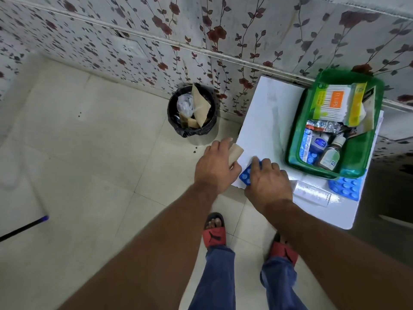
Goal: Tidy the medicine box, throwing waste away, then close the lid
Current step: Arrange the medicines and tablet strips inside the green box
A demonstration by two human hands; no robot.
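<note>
The green medicine box (357,153) stands uncovered on a white table (268,121), holding a cotton-bud pack (333,104), small bottles (330,155) and foil strips. My left hand (214,166) grips a beige paper scrap (235,152) at the table's near left corner. My right hand (268,182) rests on a blue pill blister (245,175) at the same corner, fingers curled over it. A second blue blister (346,189) lies in front of the box, beside a clear lid (312,193).
A black-lined waste bin (192,113) with paper and plastic in it stands on the tiled floor by the floral wall, left of the table. My feet in red sandals (214,236) are below the table's edge. A dark stick (22,229) lies at the far left.
</note>
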